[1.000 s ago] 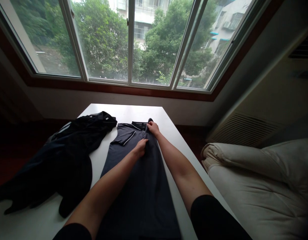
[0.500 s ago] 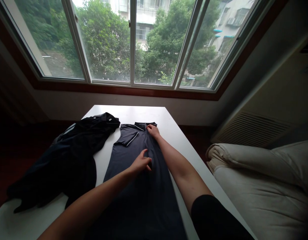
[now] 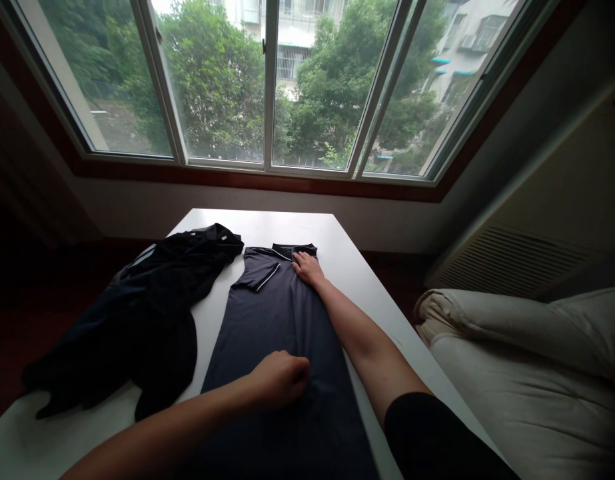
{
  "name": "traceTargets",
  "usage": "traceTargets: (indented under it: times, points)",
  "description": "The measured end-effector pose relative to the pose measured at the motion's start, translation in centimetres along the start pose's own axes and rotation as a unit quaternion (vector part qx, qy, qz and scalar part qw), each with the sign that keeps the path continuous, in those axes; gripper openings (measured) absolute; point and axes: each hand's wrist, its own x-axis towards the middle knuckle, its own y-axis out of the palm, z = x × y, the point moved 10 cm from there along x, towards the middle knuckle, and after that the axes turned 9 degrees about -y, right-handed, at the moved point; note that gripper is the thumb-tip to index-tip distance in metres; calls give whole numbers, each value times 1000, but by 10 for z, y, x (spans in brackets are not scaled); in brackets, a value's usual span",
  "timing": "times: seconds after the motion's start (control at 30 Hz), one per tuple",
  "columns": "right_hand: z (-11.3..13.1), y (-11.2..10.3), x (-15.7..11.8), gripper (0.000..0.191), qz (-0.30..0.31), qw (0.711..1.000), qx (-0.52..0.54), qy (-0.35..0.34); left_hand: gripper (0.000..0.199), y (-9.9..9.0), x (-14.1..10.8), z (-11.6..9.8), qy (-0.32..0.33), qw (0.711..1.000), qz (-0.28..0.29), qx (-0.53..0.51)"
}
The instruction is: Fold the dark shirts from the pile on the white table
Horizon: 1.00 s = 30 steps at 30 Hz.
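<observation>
A dark grey polo shirt [image 3: 267, 313] with a black collar lies lengthwise on the white table [image 3: 307, 227]. One short sleeve, edged with a white stripe, is folded in on its left side. My right hand [image 3: 308, 268] rests flat on the shirt just below the collar, fingers out. Lower down, over the middle of the shirt, my left hand [image 3: 281, 379] is closed with its fingers curled under. A crease in the cloth runs down to it, and its fingertips are hidden.
Left on the table, a heap of black clothing [image 3: 137, 313] hangs toward the edge. A pale cushioned seat [image 3: 522, 360] stands at the right, near a vented panel [image 3: 507, 257]. Beyond the table is a wide window [image 3: 267, 100].
My left hand has moved down the shirt toward me and its fingers have curled closed. My right hand has flattened near the collar, where its fingers were bent before.
</observation>
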Motion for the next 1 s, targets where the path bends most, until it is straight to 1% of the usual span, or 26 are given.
traceTargets:
  times: [0.13, 0.2, 0.27, 0.33, 0.4, 0.47, 0.57, 0.67, 0.8, 0.9, 1.0]
  points:
    - [-9, 0, -1, 66, -12, 999, -10, 43, 13, 7, -12, -9, 22, 999, 15, 44]
    - [-12, 2, -1, 68, -8, 998, -7, 57, 12, 12, -16, -18, 46, 997, -2, 60]
    - [-14, 6, 1, 68, 9, 998, -1, 59, 15, 20, -20, -31, 91, 992, -22, 86]
    - [-16, 9, 4, 69, 28, 998, 4, 56, 23, 31, -24, -44, 147, 982, -28, 115]
    - [-19, 10, 8, 71, 43, 998, 6, 49, 34, 37, -28, -51, 186, 974, -26, 130]
    - [-23, 9, 11, 74, 48, 998, 6, 47, 46, 36, -33, -53, 211, 970, -24, 121]
    - [-25, 5, 11, 73, 34, 998, 7, 52, 62, 31, -42, -56, 242, 966, -9, 93]
    - [-19, -2, 7, 67, -2, 999, 3, 44, 70, 33, -50, -57, 246, 966, 18, 79]
    - [-4, -15, -4, 58, -66, 998, -8, 16, 72, 37, -56, -58, 239, 968, 30, 73]
    - [3, -23, -20, 55, -96, 995, 9, 18, 72, 37, -57, -60, 243, 967, 28, 76]
    - [8, -31, -47, 54, -106, 993, 39, 13, 73, 35, -57, -60, 241, 967, 26, 80]
